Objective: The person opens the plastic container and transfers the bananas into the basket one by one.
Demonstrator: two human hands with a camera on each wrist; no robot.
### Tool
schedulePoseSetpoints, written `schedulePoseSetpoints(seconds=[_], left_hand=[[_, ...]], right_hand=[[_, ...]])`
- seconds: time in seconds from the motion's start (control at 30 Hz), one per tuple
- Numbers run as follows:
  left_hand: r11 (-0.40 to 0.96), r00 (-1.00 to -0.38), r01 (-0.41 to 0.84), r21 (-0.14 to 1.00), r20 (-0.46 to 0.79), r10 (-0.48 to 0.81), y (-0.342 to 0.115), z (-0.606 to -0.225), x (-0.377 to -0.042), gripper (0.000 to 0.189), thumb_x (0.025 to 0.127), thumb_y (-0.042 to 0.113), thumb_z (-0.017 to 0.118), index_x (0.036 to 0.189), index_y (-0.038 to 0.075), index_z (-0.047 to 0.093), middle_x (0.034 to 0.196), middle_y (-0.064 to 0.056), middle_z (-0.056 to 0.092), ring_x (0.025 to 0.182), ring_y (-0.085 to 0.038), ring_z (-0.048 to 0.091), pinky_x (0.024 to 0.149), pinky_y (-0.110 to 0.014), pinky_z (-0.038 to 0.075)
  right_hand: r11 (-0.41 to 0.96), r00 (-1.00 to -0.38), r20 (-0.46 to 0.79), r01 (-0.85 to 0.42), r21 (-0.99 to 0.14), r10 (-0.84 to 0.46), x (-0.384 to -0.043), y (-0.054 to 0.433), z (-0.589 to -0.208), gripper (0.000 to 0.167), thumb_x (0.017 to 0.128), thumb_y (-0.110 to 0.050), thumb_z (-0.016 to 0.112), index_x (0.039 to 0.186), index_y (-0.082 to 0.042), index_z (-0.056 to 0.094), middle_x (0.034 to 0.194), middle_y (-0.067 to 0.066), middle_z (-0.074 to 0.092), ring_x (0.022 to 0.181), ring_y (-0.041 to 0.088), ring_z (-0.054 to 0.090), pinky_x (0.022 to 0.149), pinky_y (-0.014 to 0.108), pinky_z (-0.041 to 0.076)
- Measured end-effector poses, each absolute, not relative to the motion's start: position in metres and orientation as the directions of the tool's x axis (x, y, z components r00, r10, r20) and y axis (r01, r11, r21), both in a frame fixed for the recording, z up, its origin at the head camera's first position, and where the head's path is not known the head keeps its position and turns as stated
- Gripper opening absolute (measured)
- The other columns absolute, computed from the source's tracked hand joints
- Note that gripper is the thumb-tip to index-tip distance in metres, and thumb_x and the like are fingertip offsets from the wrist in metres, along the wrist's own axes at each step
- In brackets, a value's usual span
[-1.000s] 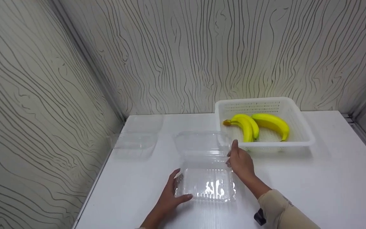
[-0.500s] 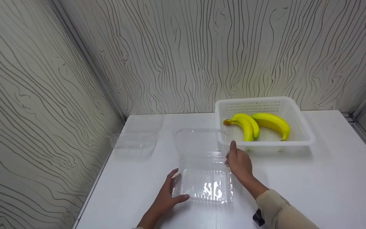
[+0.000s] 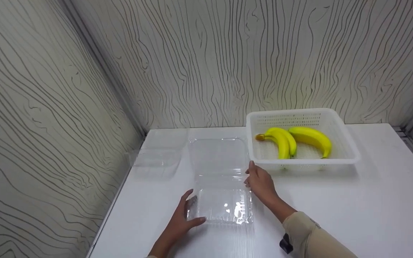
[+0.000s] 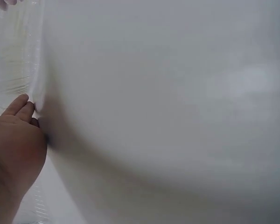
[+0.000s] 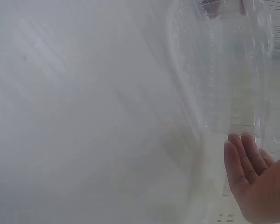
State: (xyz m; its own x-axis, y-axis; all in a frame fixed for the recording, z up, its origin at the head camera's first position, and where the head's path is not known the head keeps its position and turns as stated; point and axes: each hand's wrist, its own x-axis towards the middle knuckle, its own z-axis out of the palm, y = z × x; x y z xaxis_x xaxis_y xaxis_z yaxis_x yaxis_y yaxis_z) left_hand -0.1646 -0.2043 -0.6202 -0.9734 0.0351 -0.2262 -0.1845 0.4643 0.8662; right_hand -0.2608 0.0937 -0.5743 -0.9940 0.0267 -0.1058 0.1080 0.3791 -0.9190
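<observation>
A clear plastic clamshell container (image 3: 224,206) lies on the white table with its lid (image 3: 219,156) folded back, away from the body. My left hand (image 3: 177,222) holds the container's near left corner, thumb at the front edge and fingers along the side. At the right edge, close to the hinge, my right hand (image 3: 262,184) grips the plastic with its thumb pointing up. The left wrist view catches that left hand (image 4: 16,154) beside a clear wall. In the right wrist view, fingertips of the right hand (image 5: 256,186) meet the container's edge.
A white perforated basket (image 3: 303,161) stands at the back right, near the lid's right side. Inside it are a pair of joined bananas (image 3: 281,143) and another banana (image 3: 312,138). Another clear plastic container (image 3: 158,157) stands open at the back left. Patterned walls (image 3: 206,64) enclose the table.
Both hands and the clamshell container have shifted left, away from the basket. The lid's far edge has moved back and left. The bananas stay in place within the basket.
</observation>
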Motion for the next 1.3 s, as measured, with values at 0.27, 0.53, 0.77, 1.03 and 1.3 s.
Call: schedulePoseSetpoints(seconds=[0.27,0.53,0.77,1.03,1.3], left_hand=[[0.447,-0.973,-0.207,0.871,-0.230,-0.003,-0.207,-0.620,-0.168,0.115,0.079,0.049,0.089,0.170,0.031,0.020,0.174,-0.019,0.036,0.164,-0.048,0.027,0.130,-0.072,0.022],[0.456,-0.974,-0.206,0.866,-0.226,-0.010,-0.209,-0.614,-0.173,0.116,0.081,0.050,0.087,0.171,0.030,0.017,0.174,-0.020,0.036,0.163,-0.050,0.026,0.129,-0.074,0.022],[0.464,-0.976,-0.203,0.862,-0.215,-0.029,-0.209,-0.614,-0.175,0.116,0.084,0.050,0.084,0.173,0.031,0.012,0.176,-0.022,0.030,0.163,-0.051,0.027,0.128,-0.073,0.025],[0.436,-0.975,-0.219,0.873,-0.210,-0.071,-0.208,-0.617,-0.180,0.114,0.088,0.050,0.081,0.174,0.030,0.007,0.178,-0.023,0.023,0.164,-0.052,0.020,0.129,-0.075,0.020],[0.420,-0.972,-0.232,0.877,-0.219,-0.081,-0.207,-0.617,-0.186,0.106,0.094,0.052,0.075,0.174,0.031,0.007,0.180,-0.021,0.018,0.165,-0.052,0.015,0.130,-0.075,0.018]], right_hand=[[0.362,-0.983,-0.178,0.149,-0.920,-0.049,-0.268,0.091,-0.581,0.055,0.114,-0.050,0.039,0.121,-0.003,0.067,0.100,0.012,0.073,0.079,0.020,0.066,0.066,0.027,0.056],[0.399,-0.974,-0.187,0.123,-0.909,-0.126,-0.257,0.095,-0.584,0.046,0.111,-0.037,0.056,0.141,-0.004,0.066,0.103,0.014,0.074,0.079,0.017,0.066,0.065,0.030,0.059],[0.548,-0.956,-0.167,0.007,-0.836,-0.242,-0.239,0.098,-0.578,0.077,0.103,-0.049,0.066,0.163,-0.008,0.042,0.149,0.019,0.065,0.125,0.034,0.072,0.107,0.053,0.059],[0.674,-0.912,-0.170,-0.141,-0.725,-0.374,-0.227,0.097,-0.577,0.121,0.086,-0.065,0.080,0.173,-0.012,0.013,0.166,0.017,0.050,0.150,0.037,0.054,0.124,0.060,0.043],[0.692,-0.924,-0.181,-0.111,-0.714,-0.336,-0.229,0.090,-0.576,0.119,0.088,-0.064,0.077,0.173,-0.013,0.012,0.160,0.018,0.057,0.148,0.039,0.056,0.125,0.059,0.042]])
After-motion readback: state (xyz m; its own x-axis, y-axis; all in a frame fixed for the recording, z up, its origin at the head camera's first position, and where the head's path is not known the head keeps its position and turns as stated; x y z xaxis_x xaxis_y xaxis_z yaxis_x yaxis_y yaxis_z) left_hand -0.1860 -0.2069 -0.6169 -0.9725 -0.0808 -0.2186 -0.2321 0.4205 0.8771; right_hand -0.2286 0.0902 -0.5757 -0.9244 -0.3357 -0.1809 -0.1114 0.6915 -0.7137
